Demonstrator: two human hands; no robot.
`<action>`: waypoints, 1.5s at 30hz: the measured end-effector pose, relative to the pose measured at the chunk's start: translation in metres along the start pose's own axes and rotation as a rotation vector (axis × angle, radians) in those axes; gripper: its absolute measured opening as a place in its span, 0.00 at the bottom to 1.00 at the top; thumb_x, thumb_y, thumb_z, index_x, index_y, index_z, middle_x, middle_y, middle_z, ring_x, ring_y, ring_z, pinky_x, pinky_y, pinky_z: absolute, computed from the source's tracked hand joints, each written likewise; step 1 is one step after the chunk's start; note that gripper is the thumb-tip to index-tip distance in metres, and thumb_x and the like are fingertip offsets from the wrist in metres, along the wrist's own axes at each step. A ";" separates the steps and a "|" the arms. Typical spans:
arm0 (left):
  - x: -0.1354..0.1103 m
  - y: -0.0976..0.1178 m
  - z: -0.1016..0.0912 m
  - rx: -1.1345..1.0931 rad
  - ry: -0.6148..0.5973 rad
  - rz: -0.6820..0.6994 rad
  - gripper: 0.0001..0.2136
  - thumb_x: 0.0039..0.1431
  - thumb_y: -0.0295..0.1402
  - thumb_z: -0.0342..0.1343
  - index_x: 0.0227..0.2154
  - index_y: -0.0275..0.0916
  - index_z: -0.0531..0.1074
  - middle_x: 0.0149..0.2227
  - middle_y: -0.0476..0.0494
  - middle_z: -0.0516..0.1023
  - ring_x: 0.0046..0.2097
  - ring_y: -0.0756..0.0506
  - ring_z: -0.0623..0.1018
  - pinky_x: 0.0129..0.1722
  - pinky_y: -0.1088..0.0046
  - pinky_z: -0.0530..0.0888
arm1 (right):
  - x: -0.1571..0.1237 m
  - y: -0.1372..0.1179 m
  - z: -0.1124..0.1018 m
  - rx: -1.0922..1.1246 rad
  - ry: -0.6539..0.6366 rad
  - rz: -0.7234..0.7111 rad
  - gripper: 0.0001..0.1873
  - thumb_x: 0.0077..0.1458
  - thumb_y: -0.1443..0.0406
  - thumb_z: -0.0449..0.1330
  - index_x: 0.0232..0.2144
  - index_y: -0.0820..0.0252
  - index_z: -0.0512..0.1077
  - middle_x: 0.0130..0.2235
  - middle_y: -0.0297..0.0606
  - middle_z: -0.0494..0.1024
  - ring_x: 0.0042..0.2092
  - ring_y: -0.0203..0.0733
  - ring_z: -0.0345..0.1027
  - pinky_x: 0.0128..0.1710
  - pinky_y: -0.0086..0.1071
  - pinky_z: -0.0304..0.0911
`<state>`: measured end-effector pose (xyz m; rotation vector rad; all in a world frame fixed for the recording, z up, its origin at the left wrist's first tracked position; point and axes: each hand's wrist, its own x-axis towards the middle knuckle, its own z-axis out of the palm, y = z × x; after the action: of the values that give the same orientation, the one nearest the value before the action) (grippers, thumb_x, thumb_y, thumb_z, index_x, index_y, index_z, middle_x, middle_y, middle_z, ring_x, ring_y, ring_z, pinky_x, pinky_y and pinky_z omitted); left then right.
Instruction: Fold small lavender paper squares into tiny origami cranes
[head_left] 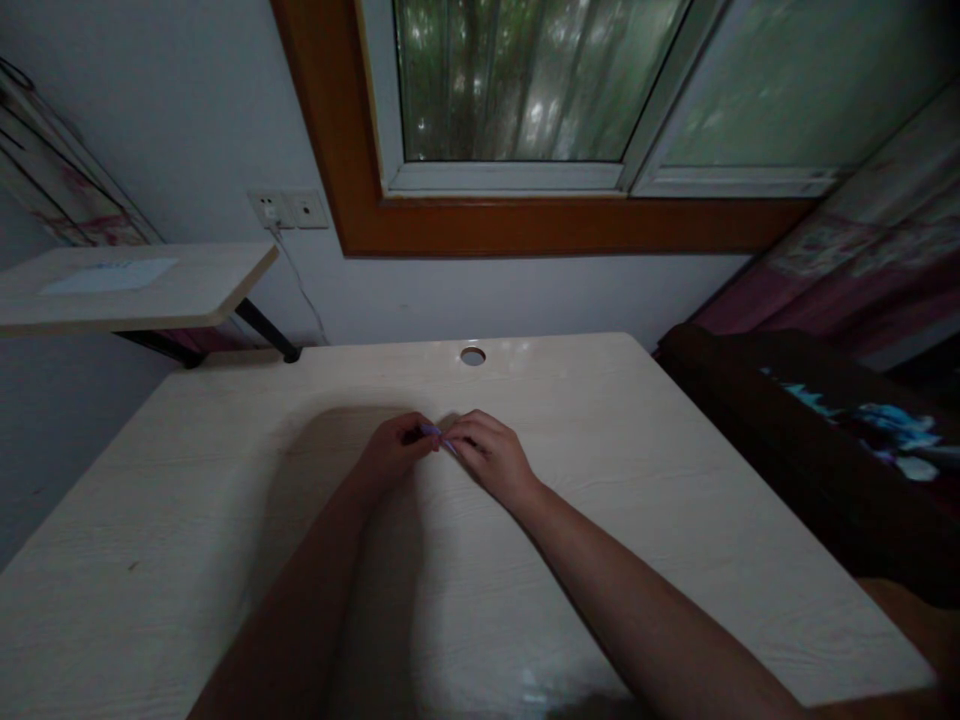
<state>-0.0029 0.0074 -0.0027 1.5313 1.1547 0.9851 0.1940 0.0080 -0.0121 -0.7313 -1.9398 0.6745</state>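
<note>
Both forearms reached over the pale desk; left hand and right hand met fingertip to fingertip, both pinching a small purple thing, too small to identify; it was between them, just above the desktop; round hole beyond, near the back edge; shelf with paper at far left; behind, wall socket with cord, then wood-framed window

Room: I see open desktop outward of the left hand and right hand, more between the forearms | Far side: narrow strip, then wall | Obstacles: raised shelf on black legs at far left, dark furniture beside right edge
</note>
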 end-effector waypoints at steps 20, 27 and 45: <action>-0.001 -0.006 0.003 0.096 0.096 0.141 0.07 0.54 0.35 0.61 0.28 0.36 0.72 0.27 0.49 0.73 0.31 0.50 0.72 0.32 0.76 0.67 | 0.001 -0.010 0.001 -0.122 0.019 0.016 0.06 0.69 0.66 0.55 0.42 0.56 0.72 0.41 0.40 0.73 0.44 0.45 0.67 0.46 0.34 0.63; -0.003 -0.005 0.006 0.229 0.124 0.232 0.06 0.56 0.34 0.59 0.30 0.37 0.72 0.29 0.48 0.74 0.33 0.49 0.73 0.34 0.76 0.69 | 0.002 -0.006 0.002 -0.081 0.050 0.028 0.04 0.67 0.66 0.57 0.38 0.58 0.71 0.38 0.39 0.71 0.41 0.45 0.67 0.42 0.34 0.63; -0.001 -0.004 0.009 0.353 0.129 0.329 0.04 0.58 0.33 0.58 0.31 0.38 0.73 0.30 0.48 0.75 0.33 0.50 0.74 0.36 0.75 0.70 | 0.005 0.004 0.001 0.189 0.057 0.210 0.10 0.64 0.59 0.61 0.33 0.59 0.74 0.31 0.34 0.69 0.28 0.38 0.65 0.30 0.29 0.60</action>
<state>0.0041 0.0052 -0.0090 2.0110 1.2393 1.1539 0.1921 0.0141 -0.0127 -0.8328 -1.7341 0.9419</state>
